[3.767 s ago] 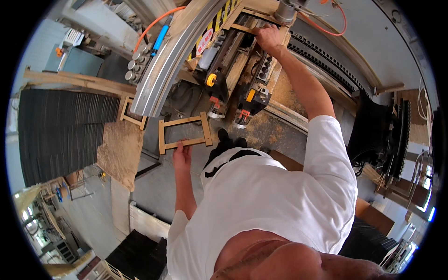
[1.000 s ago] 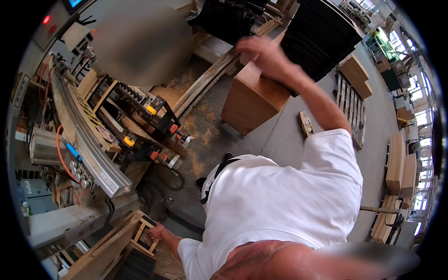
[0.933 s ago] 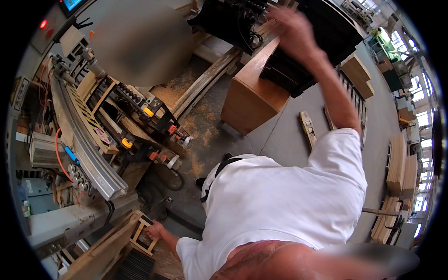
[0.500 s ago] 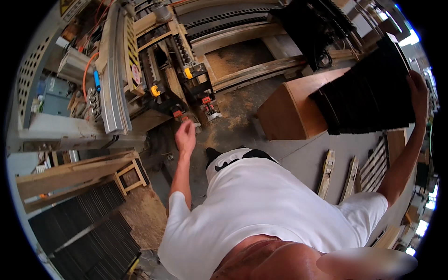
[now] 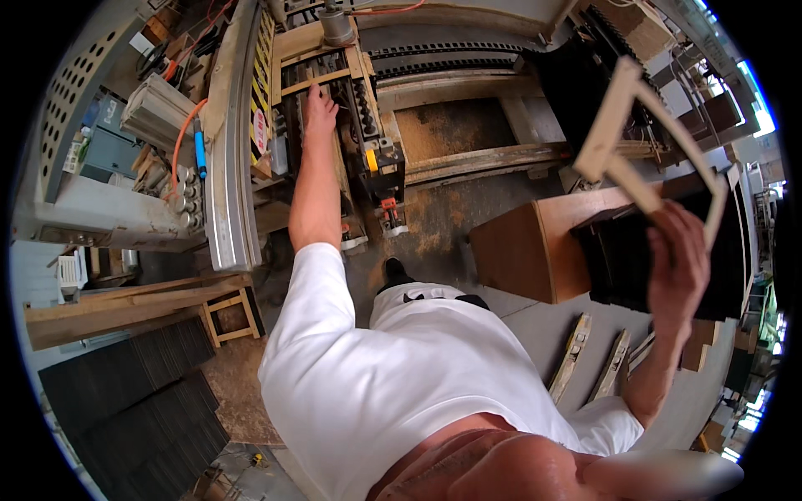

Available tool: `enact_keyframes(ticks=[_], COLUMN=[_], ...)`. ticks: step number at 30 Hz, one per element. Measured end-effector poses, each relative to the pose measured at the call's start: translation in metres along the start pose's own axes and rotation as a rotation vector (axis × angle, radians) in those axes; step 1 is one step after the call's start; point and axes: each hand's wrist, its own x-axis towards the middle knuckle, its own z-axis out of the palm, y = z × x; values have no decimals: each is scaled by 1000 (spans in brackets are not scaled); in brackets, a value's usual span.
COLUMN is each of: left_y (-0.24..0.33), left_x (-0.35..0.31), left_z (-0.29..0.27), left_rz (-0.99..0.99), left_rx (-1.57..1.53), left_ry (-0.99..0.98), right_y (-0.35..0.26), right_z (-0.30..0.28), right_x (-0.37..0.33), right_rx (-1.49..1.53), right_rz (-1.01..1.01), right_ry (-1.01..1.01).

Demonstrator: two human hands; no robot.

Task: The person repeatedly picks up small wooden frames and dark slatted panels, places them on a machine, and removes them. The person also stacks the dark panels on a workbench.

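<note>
My left arm stretches forward over the woodworking machine. My left hand (image 5: 319,115) has its fingers partly spread, with the fingertips at the near rail of a light wooden frame (image 5: 316,82) lying in the machine. My right hand (image 5: 678,260) is raised on the right, closed around one side of another light wooden frame (image 5: 608,121). This frame is tilted in the air, above a dark stack (image 5: 622,267) on a brown wooden box (image 5: 510,250). Some of my right fingers are hidden behind the frame's wood.
A metal rail (image 5: 225,225) and a striped guard (image 5: 261,83) flank the machine on the left. Red-tipped clamps (image 5: 389,207) stick out at its near end. Dark stacked pieces (image 5: 138,392) lie at lower left. Pale pallet-truck forks (image 5: 572,355) rest on the floor at right.
My left hand has reached forward from the machine's near end to the frame inside it. My right hand has come inward from the dark stack, now carrying a wooden frame.
</note>
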Motion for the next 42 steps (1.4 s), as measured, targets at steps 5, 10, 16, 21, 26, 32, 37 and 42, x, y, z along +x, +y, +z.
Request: enact_keyframes(ticks=[5, 10, 16, 21, 26, 32, 37, 42], left_y=[13, 7, -40, -50, -53, -88, -111, -119], left_x=[54, 10, -151, -269, -338, -372, -384, -396], left_z=[-15, -12, -48, -93, -106, -111, -129, -144], left_rz=[74, 21, -134, -139, -62, -7, 144, 188], left_rx=[-350, -381, -328, -347, -223, -319, -357, -351], left_ry=[6, 58, -32, -94, 24, 276, 411, 610], right_y=[-35, -58, -124, -194, -219, -218, -217, -215], right_z=[95, 223, 384, 482, 528, 542, 554, 577], right_x=[41, 92, 153, 193, 212, 255, 283, 289], right_rx=[241, 399, 533, 608, 572, 381, 305, 244], right_rz=[-95, -235, -423, -580, -615, -674, -692, -719], right_ry=[-105, -101, -137, -151, -169, -262, -244, -197])
